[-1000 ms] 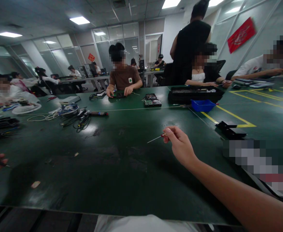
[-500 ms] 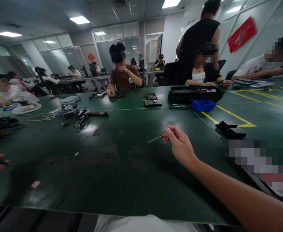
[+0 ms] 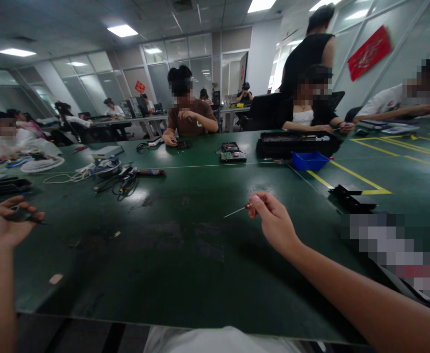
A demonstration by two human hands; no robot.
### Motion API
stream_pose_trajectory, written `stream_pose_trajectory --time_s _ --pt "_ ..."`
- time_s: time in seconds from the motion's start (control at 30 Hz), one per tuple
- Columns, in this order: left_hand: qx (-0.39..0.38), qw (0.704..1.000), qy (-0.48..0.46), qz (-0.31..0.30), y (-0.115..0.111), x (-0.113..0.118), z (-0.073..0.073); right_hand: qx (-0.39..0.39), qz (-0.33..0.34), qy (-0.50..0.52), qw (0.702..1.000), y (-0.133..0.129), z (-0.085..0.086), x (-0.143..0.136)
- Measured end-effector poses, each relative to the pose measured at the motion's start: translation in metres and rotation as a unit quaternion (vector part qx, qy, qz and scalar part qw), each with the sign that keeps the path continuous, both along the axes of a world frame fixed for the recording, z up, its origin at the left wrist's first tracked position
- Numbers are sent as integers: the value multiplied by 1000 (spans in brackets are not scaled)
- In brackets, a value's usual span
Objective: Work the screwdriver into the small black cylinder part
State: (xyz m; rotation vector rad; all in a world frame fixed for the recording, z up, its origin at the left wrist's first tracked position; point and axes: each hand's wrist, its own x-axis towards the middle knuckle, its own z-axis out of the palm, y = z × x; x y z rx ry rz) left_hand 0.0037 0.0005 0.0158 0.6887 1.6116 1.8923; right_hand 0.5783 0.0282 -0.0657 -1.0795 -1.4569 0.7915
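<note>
My right hand is raised over the green table right of the middle, fingers closed around a small screwdriver. Its thin metal shaft points left, and a bit of red handle shows at the fingertips. At the left edge, my left hand is palm up with a dark, pointed tool lying in its curled fingers; the tool's tip points right. The two hands are far apart.
Bundled cables lie at the back left, near a white round item. Circuit boards, a blue tray and a long black case stand farther back. Black parts are at right. Several people sit around.
My left hand has moved right and up, farther into view, with the dark tool. My right hand is almost unmoved. The standing person at the back has shifted right.
</note>
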Motion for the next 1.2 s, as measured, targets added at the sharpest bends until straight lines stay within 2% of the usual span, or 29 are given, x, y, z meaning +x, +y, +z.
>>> stream_pose_trajectory --time_s 0.07,0.1,0.13,0.17,0.2,0.3,0.43,0.57,0.67,0.77,0.83,0.9,1.0,1.2 --pt "15 999 -32 28 14 20 5 3 -4 -1 1000 0 0 0" --pt "32 999 -40 18 21 36 8 2 -6 -2 1000 -1 1 0" --pt "46 996 -47 53 29 55 12 1 -7 -3 1000 -1 2 0" --pt "57 995 -50 62 36 75 15 0 -9 -2 1000 -1 3 0" --pt "63 996 -52 47 44 95 17 -1 -9 -1 1000 -2 3 0" --pt "79 995 -47 -48 63 154 13 -4 -11 -1 1000 -3 5 0" --pt "92 977 -37 -191 73 231 -10 -21 -24 -30 999 -5 7 0" --pt "61 933 -42 -352 63 309 -36 -27 -31 -70 997 -7 8 2" --pt "55 910 -2 -411 51 350 -52 -29 -30 -77 996 -9 9 2" --pt "44 878 127 -460 46 367 -68 -17 -24 -60 998 -11 10 1" --pt "20 842 244 -480 45 367 -79 1 -17 -43 999 -11 10 1" --pt "2 820 329 -469 46 361 -88 21 -10 -25 999 -12 10 1" --pt "-13 817 374 -438 46 353 -96 35 8 -2 999 -12 11 2" --pt "31 807 420 -414 47 342 -93 21 43 9 999 -14 13 -1"
